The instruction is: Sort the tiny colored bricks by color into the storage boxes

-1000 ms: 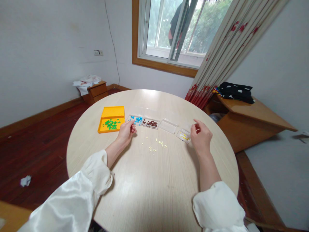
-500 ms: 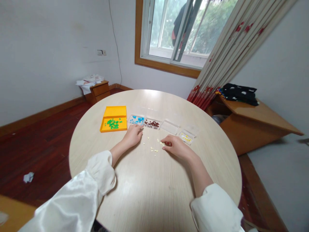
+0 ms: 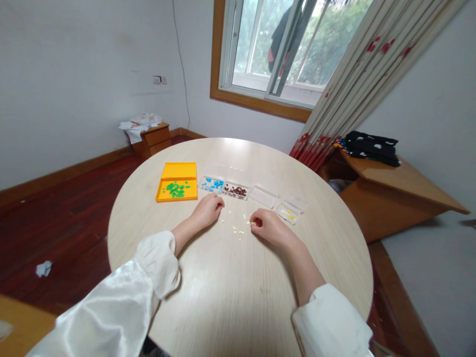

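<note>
My right hand is over the right side of the scattered small pale yellow pieces, its thumb and forefinger pinched on one of them. To the left of those pieces, my left hand rests low over the table with its fingers curled together. Whatever its fingertips hold, if anything, is too small to make out. Just beyond it stand a clear box of blue pieces and a clear box of dark brown pieces. A clear box with a few yellow pieces is beside my right hand.
An orange box with its lid open holds green pieces at the left. Another open clear box sits between the brown and yellow ones. All stand on a round wooden table. A cardboard box is beyond its right edge.
The fingers of my left hand have curled in and drawn back slightly from the boxes. My right thumb and forefinger have closed together at the pale pieces.
</note>
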A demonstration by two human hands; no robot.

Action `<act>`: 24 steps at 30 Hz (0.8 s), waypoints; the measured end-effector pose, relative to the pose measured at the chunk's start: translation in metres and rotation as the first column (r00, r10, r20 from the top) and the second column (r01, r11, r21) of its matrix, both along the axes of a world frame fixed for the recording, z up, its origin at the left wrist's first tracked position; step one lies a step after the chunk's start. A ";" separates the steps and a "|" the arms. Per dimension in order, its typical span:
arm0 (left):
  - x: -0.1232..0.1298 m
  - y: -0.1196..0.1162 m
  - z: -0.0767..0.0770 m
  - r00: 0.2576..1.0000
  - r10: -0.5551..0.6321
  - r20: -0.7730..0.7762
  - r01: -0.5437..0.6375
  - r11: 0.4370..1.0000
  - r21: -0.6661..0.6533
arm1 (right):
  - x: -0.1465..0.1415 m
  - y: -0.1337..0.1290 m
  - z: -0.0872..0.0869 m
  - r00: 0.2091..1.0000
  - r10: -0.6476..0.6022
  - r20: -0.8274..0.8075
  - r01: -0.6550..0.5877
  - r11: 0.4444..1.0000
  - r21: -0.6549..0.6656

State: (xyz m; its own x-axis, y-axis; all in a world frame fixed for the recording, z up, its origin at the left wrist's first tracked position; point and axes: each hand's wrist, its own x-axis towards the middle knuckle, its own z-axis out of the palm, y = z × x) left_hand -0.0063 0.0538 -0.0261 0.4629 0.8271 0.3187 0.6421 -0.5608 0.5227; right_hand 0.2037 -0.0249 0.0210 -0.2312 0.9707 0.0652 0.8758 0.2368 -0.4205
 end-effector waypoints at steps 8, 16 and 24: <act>0.002 -0.004 0.003 1.000 -0.006 0.006 0.006 1.000 -0.009 | -0.001 -0.001 0.001 0.999 -0.005 -0.038 0.005 1.000 -0.017; 0.003 -0.005 0.004 1.000 -0.001 -0.002 0.001 1.000 -0.004 | 0.003 0.001 -0.001 0.996 -0.021 -0.087 0.021 1.000 -0.002; 0.003 -0.006 0.006 0.998 -0.004 0.069 0.007 0.999 -0.032 | 0.001 0.001 -0.001 0.996 -0.023 -0.084 0.022 1.000 -0.013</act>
